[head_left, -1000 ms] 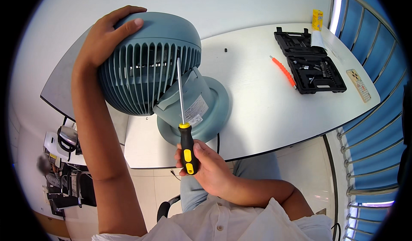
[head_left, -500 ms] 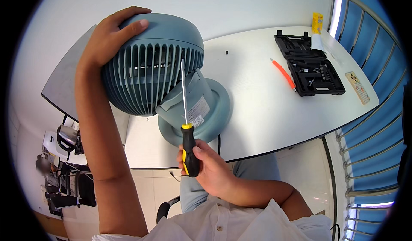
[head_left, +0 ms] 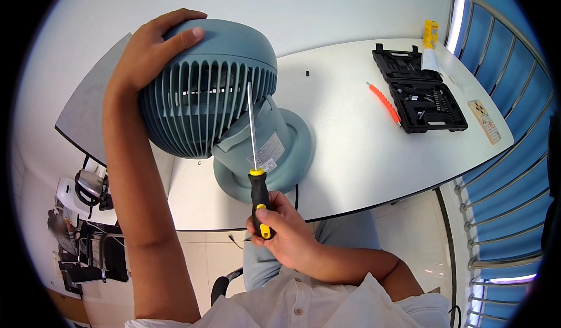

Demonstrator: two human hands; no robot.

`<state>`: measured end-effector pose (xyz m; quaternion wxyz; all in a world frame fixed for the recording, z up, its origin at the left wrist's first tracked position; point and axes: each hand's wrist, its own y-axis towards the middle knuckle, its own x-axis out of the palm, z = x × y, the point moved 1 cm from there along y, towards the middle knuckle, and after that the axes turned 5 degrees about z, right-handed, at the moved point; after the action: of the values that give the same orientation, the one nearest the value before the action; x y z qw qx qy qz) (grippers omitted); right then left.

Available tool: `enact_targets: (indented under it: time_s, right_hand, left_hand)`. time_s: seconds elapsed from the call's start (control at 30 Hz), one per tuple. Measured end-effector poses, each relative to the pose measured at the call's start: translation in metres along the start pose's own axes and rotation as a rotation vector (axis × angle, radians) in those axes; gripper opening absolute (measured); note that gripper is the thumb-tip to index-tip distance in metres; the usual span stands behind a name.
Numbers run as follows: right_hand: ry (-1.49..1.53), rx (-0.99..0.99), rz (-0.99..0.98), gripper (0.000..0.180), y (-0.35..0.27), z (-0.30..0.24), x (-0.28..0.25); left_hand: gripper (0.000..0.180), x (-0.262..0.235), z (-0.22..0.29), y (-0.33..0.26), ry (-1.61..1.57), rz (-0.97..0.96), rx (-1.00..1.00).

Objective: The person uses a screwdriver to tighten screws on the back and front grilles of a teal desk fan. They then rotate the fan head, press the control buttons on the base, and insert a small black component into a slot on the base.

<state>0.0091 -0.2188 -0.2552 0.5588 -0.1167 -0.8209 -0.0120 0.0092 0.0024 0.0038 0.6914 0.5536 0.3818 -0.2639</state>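
A blue-green desk fan (head_left: 201,109) stands on the white table, its slatted grille turned toward me and its round base (head_left: 295,158) flat on the top. My left hand (head_left: 158,44) grips the upper left of the fan head, the thumb lying across the housing. In my right hand (head_left: 283,226) is a screwdriver (head_left: 258,196) with a black and yellow handle, fingers wrapped round it. Its long metal shaft points up to the right part of the grille. The tip meets the slats there; what it touches inside is hidden.
On the white table (head_left: 350,170), an open black tool case (head_left: 429,120) lies at right, beside an orange flexible shaft (head_left: 384,104). A small black piece (head_left: 307,73), yellow box (head_left: 430,34) and remote control (head_left: 484,121) are also there. Metal railings (head_left: 514,164) run along the right.
The screwdriver handle has turned in my right hand, showing a different yellow patch, and my thumb has shifted on it. My left hand and the fan keep their places.
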Motion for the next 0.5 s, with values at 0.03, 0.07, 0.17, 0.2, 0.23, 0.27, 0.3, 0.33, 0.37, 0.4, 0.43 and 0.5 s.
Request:
enact_targets:
  time_s: [0.03,0.07,0.17,0.2,0.23,0.27,0.3,0.33,0.37,0.4,0.43,0.5]
  right_hand:
    - [0.023,-0.004,0.020,0.026,0.000,0.001,0.000]
    - [0.009,0.001,0.022,0.024,-0.001,0.001,0.001]
    - [-0.084,0.020,-0.017,0.029,-0.001,-0.002,0.000]
    - [-0.079,0.048,-0.050,0.029,-0.002,-0.005,0.001]
    - [-0.074,0.076,-0.082,0.030,-0.003,-0.009,0.003]
    - [-0.069,0.105,-0.115,0.030,-0.003,-0.011,0.004]
    - [-0.003,0.107,-0.143,0.027,-0.003,-0.012,0.004]
    - [0.064,0.110,-0.171,0.025,-0.004,-0.012,0.003]
    - [0.130,0.113,-0.199,0.023,-0.004,-0.011,0.002]
    - [0.075,0.065,-0.172,0.022,-0.003,-0.008,0.000]
    - [0.021,0.017,-0.145,0.022,-0.002,-0.002,-0.002]
    - [-0.058,0.019,-0.093,0.028,-0.002,-0.002,-0.003]
  left_hand:
    - [0.058,0.000,0.000,0.000,-0.012,-0.007,-0.006]
    - [0.057,0.000,0.000,0.000,-0.025,-0.014,-0.012]
    - [0.056,0.000,0.001,0.000,-0.033,-0.023,-0.023]
    - [0.056,-0.001,0.000,0.000,-0.031,-0.022,-0.026]
    - [0.056,-0.001,0.000,-0.001,-0.020,-0.016,-0.023]
    - [0.056,-0.001,-0.001,-0.001,-0.009,-0.010,-0.020]
    - [0.056,-0.001,-0.001,-0.001,0.000,-0.003,-0.014]
    - [0.056,-0.001,-0.001,0.000,-0.003,-0.005,-0.012]
    - [0.056,-0.001,-0.001,0.000,-0.007,-0.007,-0.011]
    - [0.056,-0.001,0.000,0.000,-0.007,-0.011,-0.010]
    - [0.056,-0.001,0.000,0.001,-0.002,-0.013,-0.012]
    - [0.056,-0.002,0.001,0.001,0.007,-0.016,-0.017]
